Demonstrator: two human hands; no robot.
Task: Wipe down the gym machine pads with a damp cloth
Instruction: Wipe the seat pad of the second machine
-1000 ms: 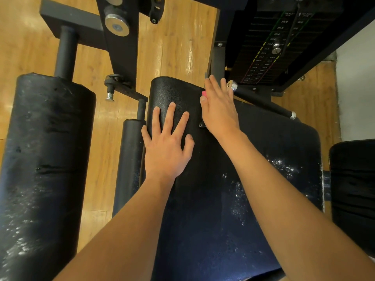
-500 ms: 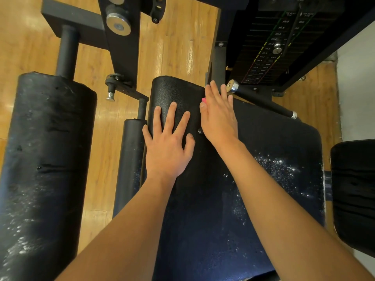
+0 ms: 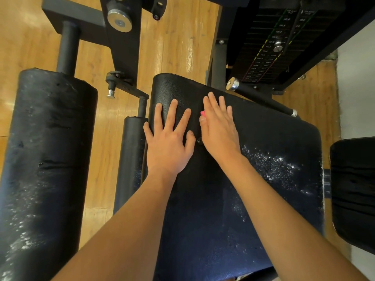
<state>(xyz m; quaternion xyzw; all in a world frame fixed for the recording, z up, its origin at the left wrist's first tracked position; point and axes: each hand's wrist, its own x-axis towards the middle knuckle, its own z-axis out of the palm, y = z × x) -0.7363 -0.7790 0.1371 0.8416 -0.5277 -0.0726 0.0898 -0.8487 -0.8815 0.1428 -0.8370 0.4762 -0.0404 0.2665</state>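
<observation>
text | weight stack (image 3: 269,47) | labels too blurred to read

The black seat pad (image 3: 203,230) lies flat, speckled white, pink cloth (image 3: 203,113) showing near its far end.

The black padded bench (image 3: 253,209) carries the left hand (image 3: 168,142) and the right hand (image 3: 219,128), both flat; white specks (image 3: 272,165) lie toward its right side.
</observation>
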